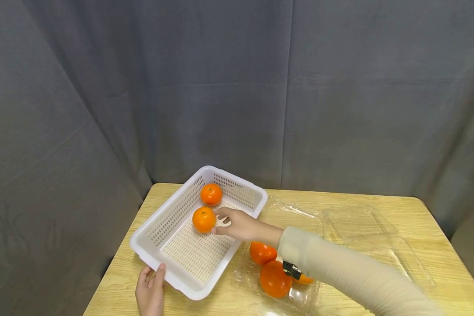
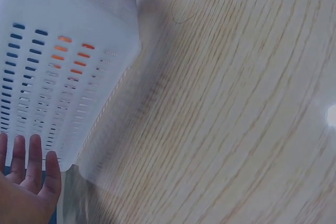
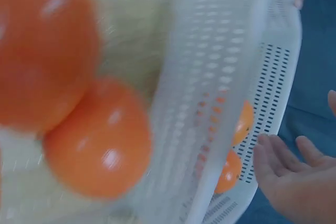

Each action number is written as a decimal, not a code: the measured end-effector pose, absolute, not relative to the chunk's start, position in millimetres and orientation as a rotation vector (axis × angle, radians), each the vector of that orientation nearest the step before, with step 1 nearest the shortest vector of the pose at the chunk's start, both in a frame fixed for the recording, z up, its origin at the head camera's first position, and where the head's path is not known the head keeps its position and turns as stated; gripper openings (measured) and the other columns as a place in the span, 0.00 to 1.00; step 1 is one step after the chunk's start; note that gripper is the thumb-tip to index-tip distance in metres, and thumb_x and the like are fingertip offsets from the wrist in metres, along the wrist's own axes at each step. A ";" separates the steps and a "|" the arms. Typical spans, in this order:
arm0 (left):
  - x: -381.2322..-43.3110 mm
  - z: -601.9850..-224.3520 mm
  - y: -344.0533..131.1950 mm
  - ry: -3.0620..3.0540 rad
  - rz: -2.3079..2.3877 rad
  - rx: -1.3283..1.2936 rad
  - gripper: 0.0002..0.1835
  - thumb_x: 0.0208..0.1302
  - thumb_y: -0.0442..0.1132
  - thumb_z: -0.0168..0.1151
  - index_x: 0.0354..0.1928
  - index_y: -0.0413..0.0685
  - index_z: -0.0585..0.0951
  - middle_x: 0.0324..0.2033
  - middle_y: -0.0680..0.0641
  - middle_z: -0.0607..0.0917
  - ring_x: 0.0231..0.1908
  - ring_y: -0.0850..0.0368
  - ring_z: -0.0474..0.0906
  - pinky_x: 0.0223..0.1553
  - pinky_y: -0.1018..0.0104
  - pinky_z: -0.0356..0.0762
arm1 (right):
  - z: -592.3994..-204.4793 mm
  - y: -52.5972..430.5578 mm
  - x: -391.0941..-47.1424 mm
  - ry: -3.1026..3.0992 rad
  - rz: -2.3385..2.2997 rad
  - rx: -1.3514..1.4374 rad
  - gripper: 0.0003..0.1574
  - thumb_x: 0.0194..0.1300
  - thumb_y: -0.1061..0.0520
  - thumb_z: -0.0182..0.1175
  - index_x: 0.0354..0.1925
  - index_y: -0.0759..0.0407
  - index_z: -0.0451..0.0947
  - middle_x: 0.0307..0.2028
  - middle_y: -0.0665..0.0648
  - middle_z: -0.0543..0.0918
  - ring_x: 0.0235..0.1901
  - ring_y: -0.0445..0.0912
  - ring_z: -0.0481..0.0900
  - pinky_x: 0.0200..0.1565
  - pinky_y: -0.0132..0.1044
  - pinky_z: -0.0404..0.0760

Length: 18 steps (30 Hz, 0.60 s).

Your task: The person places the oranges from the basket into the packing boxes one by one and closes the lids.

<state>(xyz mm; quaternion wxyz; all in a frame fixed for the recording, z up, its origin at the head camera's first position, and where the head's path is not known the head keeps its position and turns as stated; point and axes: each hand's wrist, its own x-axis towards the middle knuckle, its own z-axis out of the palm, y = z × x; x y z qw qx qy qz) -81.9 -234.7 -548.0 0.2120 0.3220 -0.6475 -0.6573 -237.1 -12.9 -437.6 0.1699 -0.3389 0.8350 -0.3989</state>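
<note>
Inside a white perforated plastic basket [image 1: 144, 245] lie two oranges: the farther orange [image 1: 211, 194] and the nearer orange [image 1: 204, 219]. My right hand [image 1: 235, 224] reaches over the basket's right rim beside the nearer one. In the right wrist view its fingers [image 3: 278, 156] are spread and stand apart from both fruits. My left hand [image 1: 152, 289] holds the basket at its near left corner, thumb on the rim. Its other fingers [image 2: 34, 161] are seen by the outer wall in the left wrist view, where the thumb is hidden.
Right of the basket, a clear plastic container [image 1: 256, 281] holds several glossy orange-red fruits [image 1: 275, 279], partly covered by my right forearm. Its clear lid part [image 1: 379, 245] spreads to the right on the wooden table [image 1: 430, 232]. A grey curtain [image 1: 221, 109] hangs behind.
</note>
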 end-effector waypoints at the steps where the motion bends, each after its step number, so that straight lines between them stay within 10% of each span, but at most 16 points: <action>1: -81.8 -547.9 -234.5 -1.793 -1.823 0.896 0.28 0.71 0.41 0.59 0.64 0.29 0.66 0.50 0.46 0.76 0.35 0.74 0.75 0.33 0.75 0.74 | -437.1 -18.3 -238.6 2.344 -1.173 -0.914 0.34 0.64 0.52 0.66 0.63 0.67 0.71 0.57 0.64 0.78 0.54 0.57 0.77 0.54 0.45 0.78; 18: -80.8 -551.0 -234.4 -1.817 -1.836 0.874 0.31 0.72 0.41 0.58 0.67 0.28 0.62 0.61 0.30 0.69 0.37 0.75 0.73 0.35 0.76 0.74 | -442.7 -95.5 -258.8 2.233 -1.548 -0.397 0.34 0.62 0.53 0.68 0.62 0.67 0.73 0.57 0.66 0.77 0.58 0.57 0.75 0.62 0.48 0.72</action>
